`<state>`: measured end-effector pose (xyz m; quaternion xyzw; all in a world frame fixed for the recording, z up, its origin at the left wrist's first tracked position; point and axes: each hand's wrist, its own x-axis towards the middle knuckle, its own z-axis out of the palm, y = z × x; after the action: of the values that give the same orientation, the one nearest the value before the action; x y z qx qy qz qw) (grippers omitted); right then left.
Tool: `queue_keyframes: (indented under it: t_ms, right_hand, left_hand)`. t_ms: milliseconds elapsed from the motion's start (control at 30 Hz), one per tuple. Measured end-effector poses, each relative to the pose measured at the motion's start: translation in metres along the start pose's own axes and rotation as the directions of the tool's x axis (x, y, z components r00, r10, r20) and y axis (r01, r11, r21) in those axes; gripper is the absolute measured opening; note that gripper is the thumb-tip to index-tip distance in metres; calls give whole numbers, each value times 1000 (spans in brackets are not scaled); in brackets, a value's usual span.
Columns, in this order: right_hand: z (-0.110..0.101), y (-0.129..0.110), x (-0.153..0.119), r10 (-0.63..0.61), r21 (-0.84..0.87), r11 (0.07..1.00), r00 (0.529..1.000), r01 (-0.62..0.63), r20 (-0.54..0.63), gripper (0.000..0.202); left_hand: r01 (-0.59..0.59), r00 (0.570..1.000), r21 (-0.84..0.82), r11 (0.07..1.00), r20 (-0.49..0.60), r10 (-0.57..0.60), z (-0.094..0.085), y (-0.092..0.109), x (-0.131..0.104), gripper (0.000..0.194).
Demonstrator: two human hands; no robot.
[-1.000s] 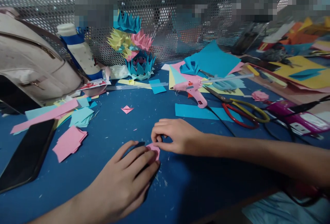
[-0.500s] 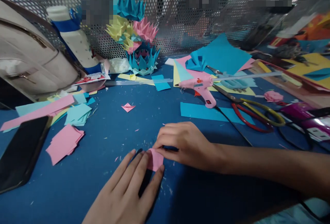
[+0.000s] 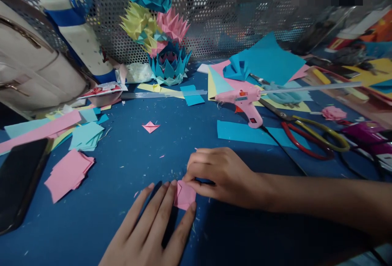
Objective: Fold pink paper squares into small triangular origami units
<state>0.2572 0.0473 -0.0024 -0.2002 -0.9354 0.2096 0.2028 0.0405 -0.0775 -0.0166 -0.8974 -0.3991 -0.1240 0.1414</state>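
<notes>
A small pink paper square with creases and a folded edge lies on the blue table between my hands. My left hand rests flat with spread fingers, its index finger and thumb pressing the paper's left side and lower right corner. At the paper's top edge, my right hand pinches the upper corner between thumb and curled fingers. Farther back lies a folded pink paper piece. A stack of pink paper squares sits to the left, with light-blue paper squares behind it.
A pink glue gun lies at the right with its cord trailing forward, beside scissors and a blue paper strip. Folded paper flowers stand at the back. A black phone and a bottle are at left.
The camera view has shifted slightly. My right hand still pinches the top of the pink paper, where a folded flap now shows more clearly; my left hand stays pressed on it.
</notes>
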Motion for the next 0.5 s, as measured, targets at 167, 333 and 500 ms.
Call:
queue_keyframes:
  t_ms: [167,333,500]
  right_hand:
    - [-1,-1,0,24,8,1000,999,-24,30,9]
    - [-2,-2,1,29,-7,1000,999,-29,41,8]
    - [-2,-2,1,19,-15,1000,999,-18,43,10]
  left_hand:
    - [-33,999,5,999,12,33,-3,-5,1,52]
    - [-185,981,75,980,79,179,-10,-14,3,61]
    - [-132,991,20,991,39,131,-10,-12,4,48]
